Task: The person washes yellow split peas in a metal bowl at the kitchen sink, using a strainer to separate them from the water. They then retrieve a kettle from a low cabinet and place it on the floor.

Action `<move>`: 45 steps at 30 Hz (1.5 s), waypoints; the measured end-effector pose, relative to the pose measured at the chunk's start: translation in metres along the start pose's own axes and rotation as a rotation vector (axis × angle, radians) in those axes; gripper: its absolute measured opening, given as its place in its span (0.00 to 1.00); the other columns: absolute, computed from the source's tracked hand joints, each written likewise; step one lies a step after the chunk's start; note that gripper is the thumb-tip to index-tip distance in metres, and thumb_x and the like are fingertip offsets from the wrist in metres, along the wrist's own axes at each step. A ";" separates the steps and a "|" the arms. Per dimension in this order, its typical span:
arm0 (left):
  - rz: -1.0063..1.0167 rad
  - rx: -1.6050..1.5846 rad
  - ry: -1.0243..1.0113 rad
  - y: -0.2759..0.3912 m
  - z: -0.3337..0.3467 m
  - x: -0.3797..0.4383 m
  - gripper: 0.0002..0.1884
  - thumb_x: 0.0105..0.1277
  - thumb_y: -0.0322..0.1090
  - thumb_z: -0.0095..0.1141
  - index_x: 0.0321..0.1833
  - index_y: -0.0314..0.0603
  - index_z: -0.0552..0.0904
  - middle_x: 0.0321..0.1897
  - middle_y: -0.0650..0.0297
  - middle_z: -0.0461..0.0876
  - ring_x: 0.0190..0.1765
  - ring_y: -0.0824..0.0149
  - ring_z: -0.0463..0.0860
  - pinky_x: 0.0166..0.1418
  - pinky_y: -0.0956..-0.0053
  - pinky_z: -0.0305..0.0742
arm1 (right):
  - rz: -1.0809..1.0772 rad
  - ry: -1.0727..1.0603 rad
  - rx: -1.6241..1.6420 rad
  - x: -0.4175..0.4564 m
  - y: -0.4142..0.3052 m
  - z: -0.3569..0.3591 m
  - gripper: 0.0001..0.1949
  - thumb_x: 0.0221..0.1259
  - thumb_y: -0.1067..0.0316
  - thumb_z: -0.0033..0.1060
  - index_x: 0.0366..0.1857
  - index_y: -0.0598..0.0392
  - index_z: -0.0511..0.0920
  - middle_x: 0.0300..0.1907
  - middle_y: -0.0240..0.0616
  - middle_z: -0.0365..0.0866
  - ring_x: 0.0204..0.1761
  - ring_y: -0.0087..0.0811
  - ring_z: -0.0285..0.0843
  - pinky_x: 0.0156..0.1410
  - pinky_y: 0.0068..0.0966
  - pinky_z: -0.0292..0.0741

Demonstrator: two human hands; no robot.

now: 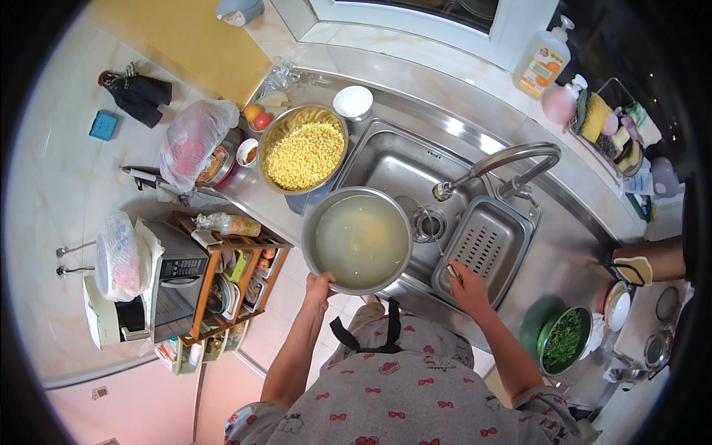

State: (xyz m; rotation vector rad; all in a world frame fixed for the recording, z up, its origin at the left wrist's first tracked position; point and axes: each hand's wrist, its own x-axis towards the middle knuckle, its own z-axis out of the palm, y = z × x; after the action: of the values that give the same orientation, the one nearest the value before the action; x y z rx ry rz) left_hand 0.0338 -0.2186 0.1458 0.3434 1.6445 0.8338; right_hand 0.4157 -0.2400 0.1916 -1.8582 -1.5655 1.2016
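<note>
With its fingers on the near rim, my left hand (pixel 320 289) grips a wide metal basin (pixel 309 222) of cloudy, yellowish liquid (pixel 361 242). The basin is roughly level and overlaps the left side of the steel sink (pixel 400 156). My right hand (pixel 469 290) is closed around the handle of a long thin utensil, apparently a mesh skimmer (pixel 438 239). Its round head lies over the sink near the drain (pixel 430 223), partly hidden by the basin's edge. Beyond the basin, a large metal bowl (pixel 263 167) holds soaked yellow beans (pixel 306 156).
A gooseneck faucet (pixel 523 150) arches over the sink. Right of the drain sits a perforated steel tray (pixel 479 245). A bowl of chopped greens (pixel 566 339) stands at right, a white bowl (pixel 354 102) at the back. A microwave (pixel 178 278) rests on a wooden rack (pixel 245 283) at left.
</note>
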 end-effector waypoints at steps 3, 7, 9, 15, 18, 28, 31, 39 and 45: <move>0.035 0.014 0.023 0.009 0.000 -0.005 0.21 0.52 0.24 0.53 0.52 0.31 0.76 0.41 0.54 0.84 0.37 0.56 0.87 0.40 0.57 0.88 | 0.087 -0.046 0.138 0.005 0.009 0.006 0.17 0.67 0.62 0.55 0.58 0.49 0.77 0.24 0.36 0.82 0.27 0.29 0.83 0.39 0.29 0.76; 0.086 0.022 0.072 0.021 0.005 -0.014 0.23 0.51 0.23 0.52 0.55 0.32 0.74 0.41 0.54 0.84 0.37 0.56 0.87 0.39 0.57 0.88 | 0.132 -0.046 0.212 0.005 0.017 0.011 0.17 0.68 0.61 0.54 0.58 0.50 0.78 0.23 0.34 0.82 0.26 0.26 0.82 0.38 0.27 0.76; 0.096 0.022 0.093 0.022 0.007 -0.015 0.24 0.51 0.23 0.52 0.55 0.33 0.74 0.41 0.54 0.84 0.37 0.56 0.87 0.38 0.57 0.88 | 0.147 -0.045 0.205 0.005 0.019 0.010 0.17 0.68 0.62 0.53 0.58 0.51 0.78 0.25 0.36 0.83 0.27 0.27 0.83 0.39 0.29 0.76; 0.126 0.018 0.106 0.018 0.003 -0.009 0.25 0.53 0.21 0.50 0.57 0.36 0.72 0.41 0.56 0.82 0.38 0.58 0.86 0.35 0.61 0.87 | 0.028 0.110 -0.148 -0.004 0.010 0.005 0.19 0.66 0.62 0.54 0.61 0.44 0.75 0.33 0.45 0.85 0.33 0.45 0.85 0.42 0.41 0.78; 0.162 0.012 0.112 0.021 0.004 -0.009 0.25 0.52 0.22 0.51 0.57 0.37 0.73 0.41 0.56 0.83 0.37 0.58 0.86 0.35 0.61 0.87 | -0.013 0.159 -0.277 -0.006 0.004 -0.001 0.20 0.66 0.60 0.55 0.62 0.40 0.74 0.37 0.48 0.85 0.37 0.52 0.84 0.43 0.46 0.77; 0.217 0.021 0.131 0.024 0.000 -0.007 0.20 0.50 0.22 0.52 0.50 0.39 0.78 0.37 0.59 0.83 0.34 0.61 0.86 0.34 0.62 0.86 | 0.061 0.115 -0.086 -0.004 0.012 0.002 0.19 0.65 0.60 0.57 0.60 0.42 0.76 0.30 0.42 0.85 0.33 0.46 0.86 0.43 0.39 0.78; 0.222 0.019 0.155 0.027 0.002 -0.009 0.20 0.50 0.22 0.52 0.49 0.39 0.78 0.36 0.60 0.83 0.33 0.61 0.85 0.33 0.63 0.86 | 0.131 0.070 0.097 -0.004 0.014 0.006 0.19 0.66 0.61 0.56 0.60 0.45 0.76 0.28 0.40 0.85 0.31 0.38 0.86 0.42 0.35 0.78; 0.229 0.014 0.185 0.027 0.006 -0.011 0.20 0.49 0.22 0.52 0.48 0.38 0.78 0.33 0.62 0.81 0.31 0.64 0.83 0.31 0.65 0.84 | 0.139 0.057 0.079 -0.009 0.003 -0.002 0.20 0.66 0.60 0.55 0.61 0.48 0.75 0.28 0.39 0.85 0.30 0.35 0.86 0.41 0.34 0.78; 0.226 0.036 0.163 0.022 -0.001 -0.004 0.21 0.50 0.22 0.51 0.51 0.39 0.76 0.35 0.63 0.80 0.33 0.65 0.82 0.31 0.68 0.82 | 0.059 0.106 -0.165 -0.011 0.001 -0.007 0.20 0.66 0.60 0.56 0.61 0.43 0.74 0.33 0.44 0.86 0.33 0.45 0.86 0.41 0.41 0.78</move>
State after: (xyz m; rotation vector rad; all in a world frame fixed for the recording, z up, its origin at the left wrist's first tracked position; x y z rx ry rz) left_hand 0.0293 -0.2057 0.1635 0.5043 1.7961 1.0244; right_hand 0.4222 -0.2493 0.1990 -2.0499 -1.6039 1.0058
